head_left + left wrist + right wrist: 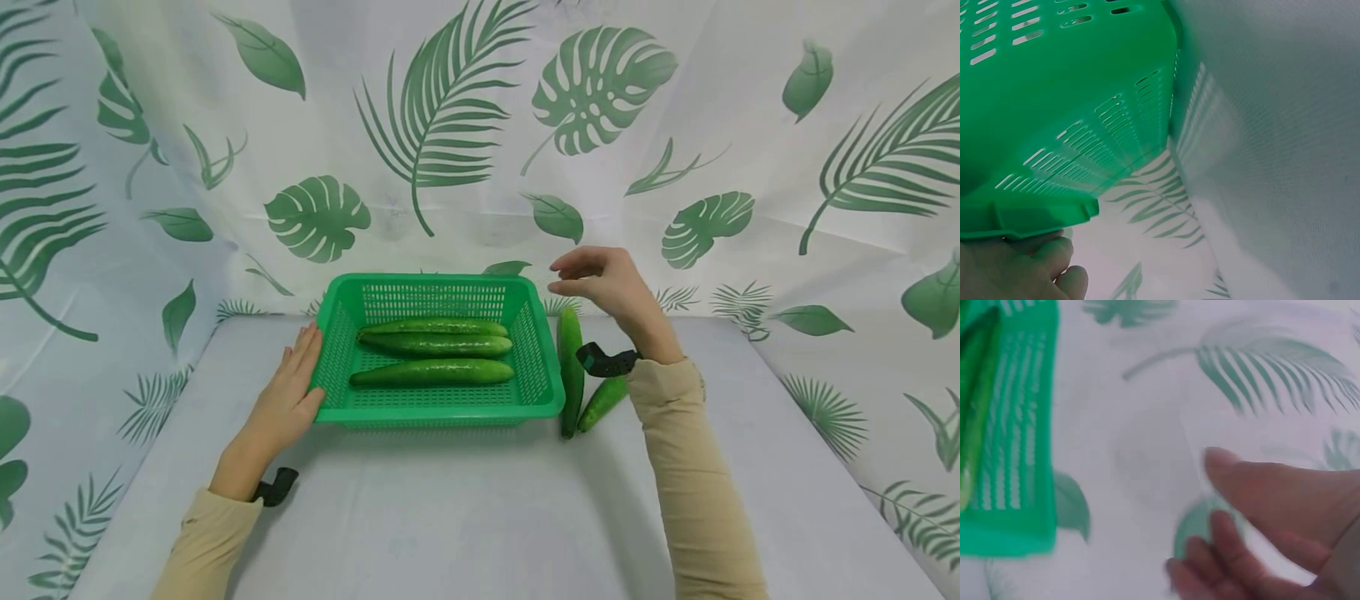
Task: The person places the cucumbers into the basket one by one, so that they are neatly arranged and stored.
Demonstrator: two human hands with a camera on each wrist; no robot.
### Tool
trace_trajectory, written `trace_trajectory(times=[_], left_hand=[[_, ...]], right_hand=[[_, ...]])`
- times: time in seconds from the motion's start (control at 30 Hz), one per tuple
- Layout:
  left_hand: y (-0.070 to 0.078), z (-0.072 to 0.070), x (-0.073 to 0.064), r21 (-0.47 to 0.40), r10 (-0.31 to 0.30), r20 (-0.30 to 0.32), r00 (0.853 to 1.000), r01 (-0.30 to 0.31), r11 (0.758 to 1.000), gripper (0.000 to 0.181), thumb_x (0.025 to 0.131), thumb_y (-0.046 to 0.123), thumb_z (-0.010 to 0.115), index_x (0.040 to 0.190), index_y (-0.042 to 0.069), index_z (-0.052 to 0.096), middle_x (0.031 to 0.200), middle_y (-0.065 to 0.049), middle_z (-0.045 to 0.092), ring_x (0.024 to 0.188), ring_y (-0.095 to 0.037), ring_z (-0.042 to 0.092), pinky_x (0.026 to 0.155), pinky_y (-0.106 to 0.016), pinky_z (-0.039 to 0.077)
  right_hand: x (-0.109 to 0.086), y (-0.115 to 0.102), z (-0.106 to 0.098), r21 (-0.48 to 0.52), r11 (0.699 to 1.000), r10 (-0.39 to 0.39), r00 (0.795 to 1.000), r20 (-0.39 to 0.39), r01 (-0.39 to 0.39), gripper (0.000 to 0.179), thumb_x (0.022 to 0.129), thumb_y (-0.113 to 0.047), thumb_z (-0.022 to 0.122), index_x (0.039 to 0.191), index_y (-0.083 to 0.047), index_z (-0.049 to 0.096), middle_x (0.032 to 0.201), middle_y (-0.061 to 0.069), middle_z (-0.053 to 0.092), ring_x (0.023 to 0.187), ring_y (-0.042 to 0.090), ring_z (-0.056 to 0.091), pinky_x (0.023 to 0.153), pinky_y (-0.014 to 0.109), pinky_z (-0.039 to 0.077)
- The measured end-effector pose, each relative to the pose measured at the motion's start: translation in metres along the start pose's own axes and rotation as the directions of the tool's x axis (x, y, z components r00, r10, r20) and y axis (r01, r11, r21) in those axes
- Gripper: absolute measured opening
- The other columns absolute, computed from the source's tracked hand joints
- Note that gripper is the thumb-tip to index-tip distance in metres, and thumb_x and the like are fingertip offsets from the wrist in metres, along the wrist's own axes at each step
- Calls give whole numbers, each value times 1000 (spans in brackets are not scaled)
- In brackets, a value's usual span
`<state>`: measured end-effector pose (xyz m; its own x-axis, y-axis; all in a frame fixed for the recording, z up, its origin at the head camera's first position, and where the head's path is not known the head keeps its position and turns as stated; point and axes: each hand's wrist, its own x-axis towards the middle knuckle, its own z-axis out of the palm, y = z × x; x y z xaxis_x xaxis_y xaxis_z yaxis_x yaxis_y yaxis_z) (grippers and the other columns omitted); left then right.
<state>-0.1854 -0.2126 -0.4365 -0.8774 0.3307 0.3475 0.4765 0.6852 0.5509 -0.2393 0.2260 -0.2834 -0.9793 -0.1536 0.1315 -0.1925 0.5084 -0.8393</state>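
My left hand (294,390) lies along the left rim of a green plastic basket (442,412), fingers extended and thumb near the front corner. In the left wrist view, fingers (1054,256) touch the underside of the basket's rim. Three cucumbers (431,372) lie lengthwise inside the basket. Raised beyond its right end, my right hand (600,275) holds nothing, with a gap between thumb and bent fingers. Below that hand, a long cucumber (571,375) lies on the table beside the basket. Another cucumber (603,402) lies slanted next to it, partly hidden by the right wrist camera.
A white table (465,508) carries everything. Behind it hangs a white cloth (480,217) printed with green leaves, and similar cloth covers both sides. Black wrist cameras (600,360) are strapped to both wrists.
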Motion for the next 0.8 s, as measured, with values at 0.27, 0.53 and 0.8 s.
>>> trace_trajectory(times=[0.27, 0.53, 0.8], left_hand=[[-2, 0, 1, 1, 1, 3, 1000, -1, 1000, 74, 87, 0, 42, 155, -8, 13, 164, -22, 8, 151, -36, 5, 121, -50, 4], [-1, 0, 1, -3, -2, 7, 1000, 2, 1000, 74, 88, 0, 42, 155, -8, 13, 164, -22, 8, 151, -37, 5, 121, -50, 4], [-1, 0, 0, -5, -7, 21, 1000, 7, 1000, 74, 88, 0, 41, 155, -9, 12, 163, -23, 7, 150, -40, 5, 121, -51, 4]], right_hand=[[-13, 50, -54, 255, 946, -101, 927, -362, 203, 24, 89, -2, 70, 113, 0, 71, 96, 0, 68, 93, 13, 64, 85, 20, 49], [-19, 132, -81, 355, 920, 24, 881, -473, 166, 23, 93, 3, 63, 114, 8, 67, 102, 0, 70, 98, 12, 64, 86, 15, 48], [-38, 199, -79, -104, 974, 177, 960, -219, -203, 53, 93, 7, 42, 145, 7, 43, 148, 29, 41, 135, 43, 39, 96, 47, 43]])
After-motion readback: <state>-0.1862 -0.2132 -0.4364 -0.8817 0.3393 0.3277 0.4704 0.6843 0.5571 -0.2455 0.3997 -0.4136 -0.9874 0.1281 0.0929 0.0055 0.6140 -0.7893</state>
